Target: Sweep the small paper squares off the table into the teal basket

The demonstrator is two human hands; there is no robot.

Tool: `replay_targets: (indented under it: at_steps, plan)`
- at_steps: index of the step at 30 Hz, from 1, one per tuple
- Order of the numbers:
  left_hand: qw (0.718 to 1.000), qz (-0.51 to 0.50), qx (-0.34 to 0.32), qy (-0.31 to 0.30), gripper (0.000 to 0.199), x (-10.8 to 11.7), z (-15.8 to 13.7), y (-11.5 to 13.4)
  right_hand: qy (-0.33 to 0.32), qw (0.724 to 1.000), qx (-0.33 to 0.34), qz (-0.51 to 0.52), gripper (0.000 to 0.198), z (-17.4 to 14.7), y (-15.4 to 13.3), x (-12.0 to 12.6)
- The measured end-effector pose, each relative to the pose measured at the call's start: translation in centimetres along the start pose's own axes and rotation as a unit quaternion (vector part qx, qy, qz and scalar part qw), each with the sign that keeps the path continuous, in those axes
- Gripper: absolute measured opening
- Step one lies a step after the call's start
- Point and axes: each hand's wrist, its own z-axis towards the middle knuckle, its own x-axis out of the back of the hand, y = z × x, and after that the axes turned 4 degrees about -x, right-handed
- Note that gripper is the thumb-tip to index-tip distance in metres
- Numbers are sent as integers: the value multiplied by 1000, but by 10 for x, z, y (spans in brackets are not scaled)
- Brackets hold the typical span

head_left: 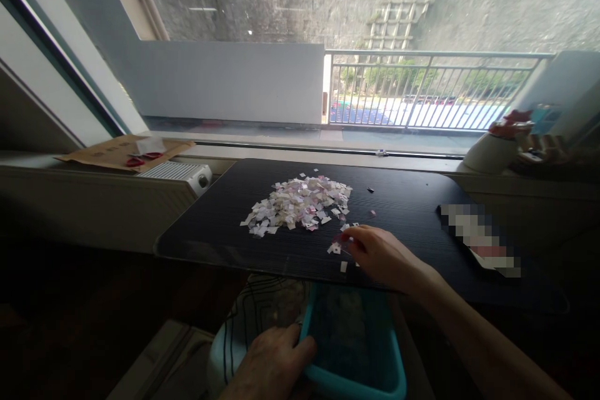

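A heap of small cut paper scraps [300,200], mostly white with some pinkish ones, is spread on the black table [403,206]. My right hand [375,250] reaches over the table's front edge, its fingers curled together on a few paper scraps [335,248] apart from the heap. Below the edge, a turquoise plastic basin [398,362] rests at my lap; its inside is dark, with pale bits faintly visible. My left hand [276,356] holds the basin's left rim, thumb over the edge.
Scissors with red handles [135,162] lie on a brown envelope [103,153] at the left, beside a white slatted unit [175,175]. A blurred-out flat object [478,240] lies at the table's right. Behind the window sill stands a railing [422,90]; a white pot [487,150] is at right.
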Motion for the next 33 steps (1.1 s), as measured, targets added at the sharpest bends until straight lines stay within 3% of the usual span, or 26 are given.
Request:
replay_targets:
  at_steps: [7, 15, 21, 25, 31, 33]
  plan:
    - [999, -6, 25, -22, 20, -7, 5, 0, -20, 1000, -15, -13, 29, -11, 5, 8]
    - [999, -14, 29, -33, 22, -1, 3, 5, -36, 999, -25, -15, 29, -15, 7, 12]
    - [1000, 1, 21, -21, 18, -2, 5, 4, 19, 997, -63, -27, 27, -45, 29, 8]
    - [999, -1, 30, -18, 16, 1, 6, 8, 0, 999, -37, -8, 29, -61, 26, -3]
    - [998, -9, 59, -36, 16, 4, 3, 7, 40, 998, -17, -34, 31, -37, 23, -7]
    - [997, -14, 62, -42, 17, 4, 2, 4, 27, 999, 5, -36, 31, -33, 23, -8]
